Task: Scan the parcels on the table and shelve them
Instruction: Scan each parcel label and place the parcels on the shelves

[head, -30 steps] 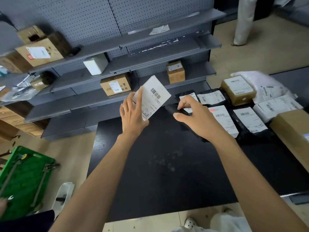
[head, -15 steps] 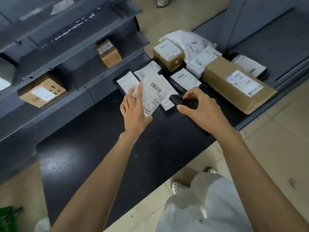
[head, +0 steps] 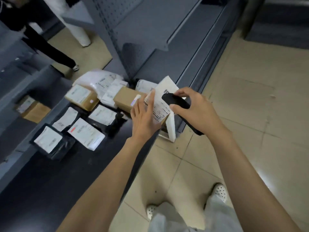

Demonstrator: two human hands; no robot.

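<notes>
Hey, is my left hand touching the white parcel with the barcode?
Touching. The head view shows the left hand holding the white parcel up, its fingers lying on the labelled face.

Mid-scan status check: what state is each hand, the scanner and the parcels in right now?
Left hand, holds the white parcel.
Right hand, grips the scanner.
Scanner, over the parcel's label by the barcode.
White parcel, held up, label towards camera.
Table parcels, lying label up.
</notes>
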